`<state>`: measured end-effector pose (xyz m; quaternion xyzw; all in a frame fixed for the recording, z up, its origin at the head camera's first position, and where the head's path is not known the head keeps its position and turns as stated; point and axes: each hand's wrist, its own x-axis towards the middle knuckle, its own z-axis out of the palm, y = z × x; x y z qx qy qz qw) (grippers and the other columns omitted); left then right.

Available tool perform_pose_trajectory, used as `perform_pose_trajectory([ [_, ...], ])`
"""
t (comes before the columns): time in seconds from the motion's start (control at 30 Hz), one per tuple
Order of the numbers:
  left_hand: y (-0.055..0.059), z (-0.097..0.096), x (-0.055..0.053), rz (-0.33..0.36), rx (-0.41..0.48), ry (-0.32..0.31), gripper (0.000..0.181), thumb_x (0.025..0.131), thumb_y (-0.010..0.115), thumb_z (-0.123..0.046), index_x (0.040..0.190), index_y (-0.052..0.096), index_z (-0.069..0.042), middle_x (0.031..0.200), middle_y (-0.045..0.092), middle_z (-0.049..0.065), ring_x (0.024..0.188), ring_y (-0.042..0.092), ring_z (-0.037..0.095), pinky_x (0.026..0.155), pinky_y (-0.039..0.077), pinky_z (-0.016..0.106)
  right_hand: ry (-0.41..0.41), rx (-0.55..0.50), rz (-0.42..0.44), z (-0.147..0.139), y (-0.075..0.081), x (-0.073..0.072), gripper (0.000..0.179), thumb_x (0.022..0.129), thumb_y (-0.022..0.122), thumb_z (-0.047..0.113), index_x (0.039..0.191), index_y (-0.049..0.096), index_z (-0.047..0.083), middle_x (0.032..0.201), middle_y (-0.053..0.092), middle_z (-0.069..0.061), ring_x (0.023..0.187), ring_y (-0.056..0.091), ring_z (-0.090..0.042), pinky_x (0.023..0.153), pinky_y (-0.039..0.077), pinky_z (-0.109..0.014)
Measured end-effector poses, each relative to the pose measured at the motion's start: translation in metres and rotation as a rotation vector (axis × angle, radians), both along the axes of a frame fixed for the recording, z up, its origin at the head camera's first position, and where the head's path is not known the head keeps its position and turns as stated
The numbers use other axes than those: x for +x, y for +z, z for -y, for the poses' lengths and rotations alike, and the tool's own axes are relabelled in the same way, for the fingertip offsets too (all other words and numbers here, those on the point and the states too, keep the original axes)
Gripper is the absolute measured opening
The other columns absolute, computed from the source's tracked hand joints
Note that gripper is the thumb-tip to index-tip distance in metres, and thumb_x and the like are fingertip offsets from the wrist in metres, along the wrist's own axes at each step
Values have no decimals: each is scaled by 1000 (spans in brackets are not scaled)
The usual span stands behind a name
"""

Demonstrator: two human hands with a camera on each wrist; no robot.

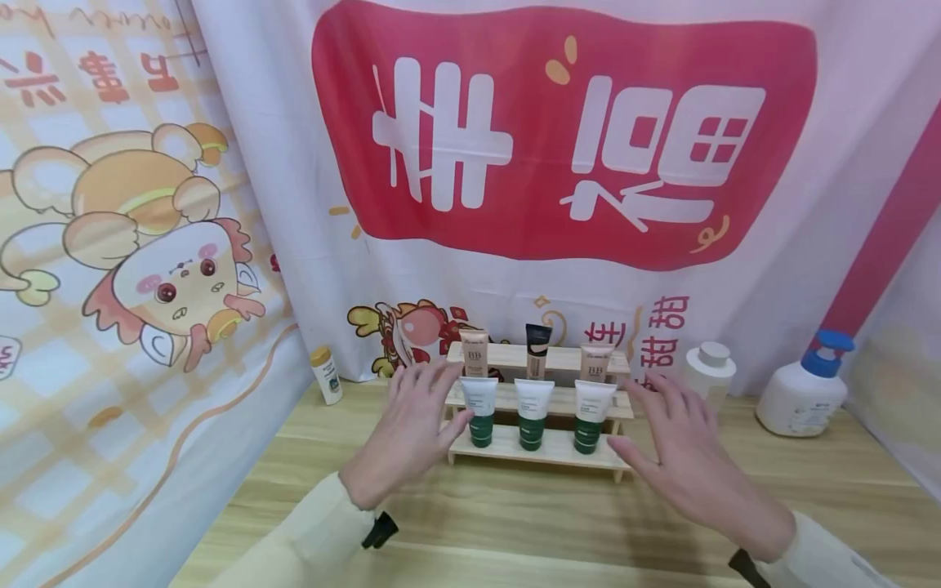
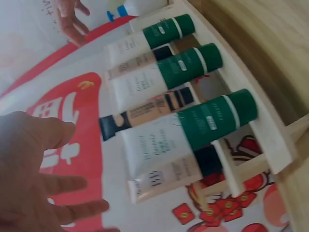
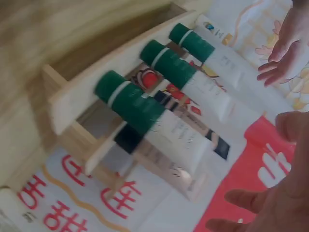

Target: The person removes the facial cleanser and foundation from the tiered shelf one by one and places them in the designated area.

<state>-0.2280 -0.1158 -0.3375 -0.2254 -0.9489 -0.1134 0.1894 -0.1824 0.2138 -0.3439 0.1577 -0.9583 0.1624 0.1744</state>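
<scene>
A stepped wooden rack [image 1: 560,454] stands on the table between my two hands. Along its lowest step, three white-and-green tubes [image 1: 532,413] stand on their green caps. Behind them are two beige BB cream tubes [image 1: 474,354] and, in the middle, a tube with a black upper end [image 1: 537,349]. My left hand [image 1: 412,426] hovers at the rack's left side, fingers spread, with the thumb near the left tube. On the other side my right hand [image 1: 687,461] is held the same way, thumb by the rack's right end. Neither hand holds anything.
A small white bottle with a yellow cap [image 1: 327,376] stands at the back left. At the right are a white bottle [image 1: 710,374] behind my right hand and a blue-topped pump bottle [image 1: 803,398]. Printed cloth [image 1: 279,269] hangs around the wooden table [image 1: 470,523].
</scene>
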Motion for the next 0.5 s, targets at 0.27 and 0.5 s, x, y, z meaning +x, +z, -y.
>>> perform_pose_trajectory([
  [0.27, -28, 3, -23, -145, 155, -144, 59, 84, 73, -26, 136, 47, -15, 128, 48, 3, 117, 42, 21, 89, 36, 42, 63, -135, -237, -19, -44, -25, 28, 74, 79, 9, 98, 65, 4, 106, 59, -13, 98, 54, -34, 83, 44, -54],
  [0.5, -51, 5, -40, -179, 193, -167, 60, 84, 73, -26, 137, 47, -14, 130, 47, 4, 121, 39, 20, 96, 33, 43, 1, -136, -38, -33, -75, -45, 25, 77, 77, 14, 99, 67, 8, 98, 60, -8, 90, 58, -29, 75, 49, -48],
])
